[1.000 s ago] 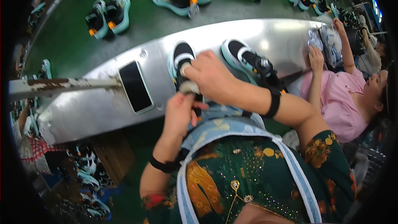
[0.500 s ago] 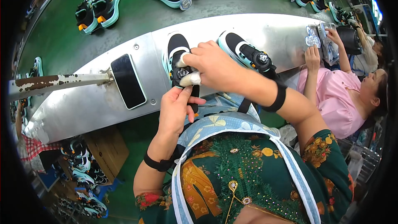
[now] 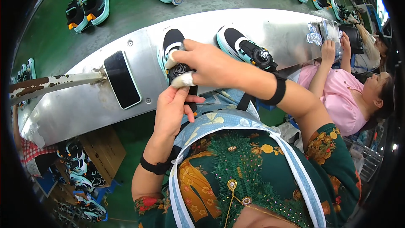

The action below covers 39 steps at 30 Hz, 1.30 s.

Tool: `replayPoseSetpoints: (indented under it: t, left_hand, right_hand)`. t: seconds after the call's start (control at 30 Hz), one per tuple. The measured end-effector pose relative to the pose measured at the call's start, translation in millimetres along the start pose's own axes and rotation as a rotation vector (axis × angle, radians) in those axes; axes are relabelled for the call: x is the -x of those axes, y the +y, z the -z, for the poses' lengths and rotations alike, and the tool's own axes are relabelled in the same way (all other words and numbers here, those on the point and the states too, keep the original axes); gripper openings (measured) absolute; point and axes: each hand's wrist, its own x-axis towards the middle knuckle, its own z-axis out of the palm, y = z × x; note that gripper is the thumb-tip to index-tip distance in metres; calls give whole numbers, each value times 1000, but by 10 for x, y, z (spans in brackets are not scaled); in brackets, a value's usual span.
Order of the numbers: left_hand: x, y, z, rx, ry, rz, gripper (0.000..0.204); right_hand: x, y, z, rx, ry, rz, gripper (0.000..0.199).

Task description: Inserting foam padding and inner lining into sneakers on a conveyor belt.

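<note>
A black, white and mint sneaker (image 3: 173, 37) lies on the metal ledge in front of me, with a round dial on its upper. My right hand (image 3: 206, 61) reaches over it from the right, its cot-covered thumb and finger closed about the upper beside the dial. My left hand (image 3: 168, 107) is at the heel end, thumb and forefinger pinched together against the right thumb's white cot. Whatever lies inside that pinch is hidden, and its other fingers are loosely spread. A matching sneaker (image 3: 230, 38) with a dial rests to the right, touched by neither hand.
A phone (image 3: 122, 79) lies left of the sneaker, near a chipped metal bar (image 3: 55, 83). Beyond the ledge (image 3: 101, 61), several sneakers stand on a green surface (image 3: 120, 14). At right, a person in pink (image 3: 344, 101) handles clear round pieces. Boxed shoes (image 3: 80, 164) are lower left.
The whole view has shifted slightly, so things appear farther left and higher. My hands keep nearly the same grip at the sneaker. The co-worker's hands have moved closer together.
</note>
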Motion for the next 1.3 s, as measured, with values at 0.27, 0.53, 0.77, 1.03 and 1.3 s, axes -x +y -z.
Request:
replayPoseSetpoints:
  t: [0.27,0.53,0.77,1.03,1.3]
  left_hand:
    - [-135,-72,159,-84,-166,81,35]
    - [-181,12,135,-87,-148,94,33]
    - [-159,0,151,-94,-149,75,27]
    - [-91,10,79,-126,-140,101,29]
    - [326,73,-56,-403,25,-237,26]
  right_hand:
    - [-69,44,49,-93,-78,-10,16]
    - [-125,88,151,-202,-206,-76,27]
    - [83,81,339,-120,-183,-12,48]
    - [316,107,-9,290,135,267,56]
    - [826,725,1278,-75,168,-266,39]
